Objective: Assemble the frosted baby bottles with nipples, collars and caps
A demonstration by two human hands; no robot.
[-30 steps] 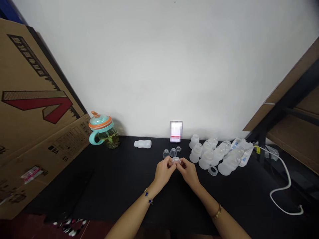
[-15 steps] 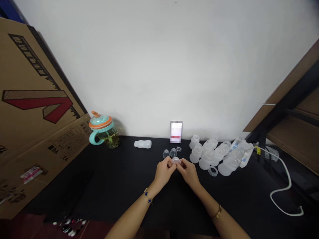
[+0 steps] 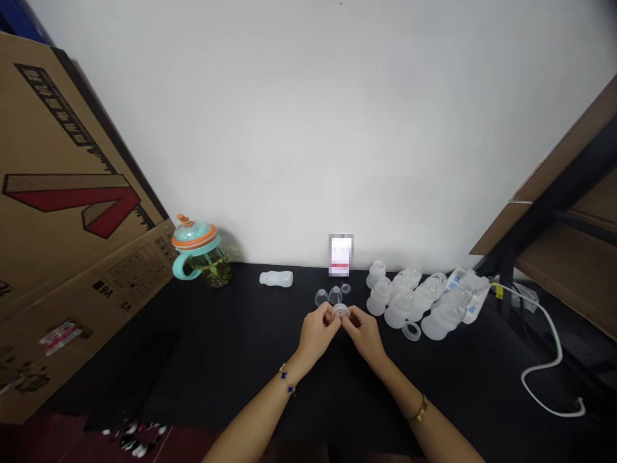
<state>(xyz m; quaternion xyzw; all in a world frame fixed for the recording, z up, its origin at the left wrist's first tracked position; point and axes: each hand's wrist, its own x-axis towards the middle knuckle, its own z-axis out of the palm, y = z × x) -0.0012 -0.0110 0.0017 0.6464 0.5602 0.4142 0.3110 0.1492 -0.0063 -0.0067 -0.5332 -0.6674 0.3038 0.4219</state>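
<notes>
Between my left hand (image 3: 319, 329) and my right hand (image 3: 362, 332) is a small round translucent bottle ring (image 3: 341, 310), pinched at its edges by the fingers of both. My fingertips hide its lower part. Just beyond the hands stand two clear dome-shaped caps, a left cap (image 3: 321, 297) and a right cap (image 3: 335, 295). A small flat ring (image 3: 346, 289) lies behind them. To the right, another translucent bottle ring (image 3: 411, 331) rests on the black table in front of several frosted baby bottles (image 3: 398, 310), some topped with clear domes.
A frosted bottle (image 3: 276, 278) lies on its side to the left. Farther left is a glass teapot (image 3: 202, 254) beside a cardboard box (image 3: 72, 225). A pixelated upright screen (image 3: 341, 256) leans against the wall. A white cable (image 3: 540, 371) curls on the right near plastic packaging (image 3: 477, 292).
</notes>
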